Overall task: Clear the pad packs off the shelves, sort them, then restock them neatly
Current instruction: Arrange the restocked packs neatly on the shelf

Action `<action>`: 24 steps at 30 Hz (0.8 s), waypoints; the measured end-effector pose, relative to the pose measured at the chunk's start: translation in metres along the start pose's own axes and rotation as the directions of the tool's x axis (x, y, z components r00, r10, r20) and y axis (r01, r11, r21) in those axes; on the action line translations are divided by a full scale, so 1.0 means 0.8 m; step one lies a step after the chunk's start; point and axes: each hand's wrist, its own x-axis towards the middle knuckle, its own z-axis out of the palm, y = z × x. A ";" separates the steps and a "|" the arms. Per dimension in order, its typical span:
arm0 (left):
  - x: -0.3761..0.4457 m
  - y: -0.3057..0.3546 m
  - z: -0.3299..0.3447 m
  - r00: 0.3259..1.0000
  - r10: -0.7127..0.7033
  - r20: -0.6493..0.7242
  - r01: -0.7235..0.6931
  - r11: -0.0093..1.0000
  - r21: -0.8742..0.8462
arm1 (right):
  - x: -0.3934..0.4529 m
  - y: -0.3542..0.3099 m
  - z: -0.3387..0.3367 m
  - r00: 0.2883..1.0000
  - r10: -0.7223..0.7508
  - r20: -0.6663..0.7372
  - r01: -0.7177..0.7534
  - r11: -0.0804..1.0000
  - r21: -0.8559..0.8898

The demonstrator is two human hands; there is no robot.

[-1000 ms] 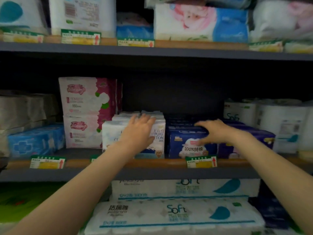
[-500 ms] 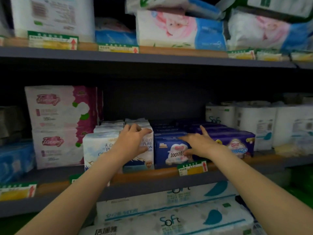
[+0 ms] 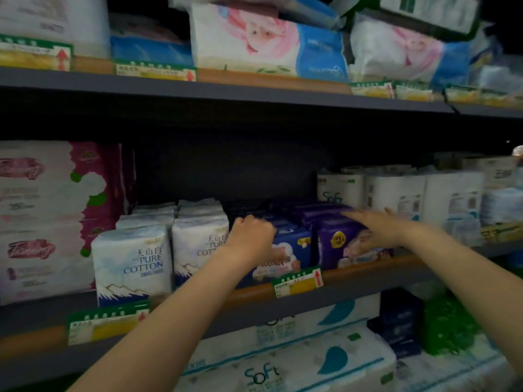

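On the middle shelf (image 3: 368, 271) stand two rows of white "Pure Cotton" pad packs (image 3: 133, 261), a row of dark blue pad packs (image 3: 293, 248) and a row of purple pad packs (image 3: 338, 244). My left hand (image 3: 252, 236) is at the front blue pack, fingers curled over its top left corner. My right hand (image 3: 373, 226) lies flat on top of the purple packs, fingers stretched out to the left. Pink and white pad packs (image 3: 42, 193) are stacked two high at the left.
Wrapped toilet roll packs (image 3: 396, 193) stand right of the purple packs. Tissue packs (image 3: 268, 38) crowd the upper shelf, and "Soft" tissue packs (image 3: 283, 369) lie on the shelf below. Price tags (image 3: 297, 281) hang on the shelf lip. The space above the pad rows is open and dark.
My left hand moved right from the white cotton pack to the blue pack and curled shut. My right hand shifted right from the blue pack onto the purple packs. The view swung right.
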 end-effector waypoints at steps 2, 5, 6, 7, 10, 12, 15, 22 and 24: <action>0.005 0.006 0.012 0.998 -0.062 0.015 0.062 0.998 -0.005 | 0.011 0.009 0.019 0.997 -0.063 -0.052 0.065 0.997 0.043; 0.008 0.012 0.018 0.991 -0.133 0.002 0.133 0.991 -0.007 | 0.023 0.013 0.038 0.973 -0.157 -0.170 0.176 0.978 0.109; 0.008 0.014 0.019 0.989 -0.147 0.004 0.147 0.989 -0.007 | 0.025 0.014 0.041 0.966 -0.175 -0.187 0.199 0.973 0.116; 0.007 0.016 0.020 0.987 -0.160 0.011 0.160 0.987 -0.010 | 0.026 0.015 0.042 0.962 -0.188 -0.199 0.214 0.970 0.117; 0.004 0.018 0.022 0.982 -0.191 0.003 0.191 0.981 -0.022 | 0.027 0.013 0.042 0.950 -0.219 -0.222 0.241 0.967 0.078; 0.003 0.022 0.019 0.978 -0.207 0.002 0.207 0.978 -0.024 | 0.026 0.009 0.040 0.946 -0.231 -0.226 0.253 0.965 0.074; 0.010 0.031 0.008 0.974 -0.223 0.039 0.225 0.973 -0.053 | 0.028 0.008 0.041 0.938 -0.246 -0.244 0.280 0.953 0.116; 0.042 0.072 0.001 0.990 -0.136 0.037 0.141 0.969 -0.202 | 0.041 0.019 0.043 0.901 -0.370 -0.226 0.407 0.901 0.151; 0.058 0.084 -0.004 0.993 -0.095 0.072 0.104 0.985 -0.140 | 0.048 0.046 0.035 0.926 -0.330 -0.181 0.357 0.922 0.146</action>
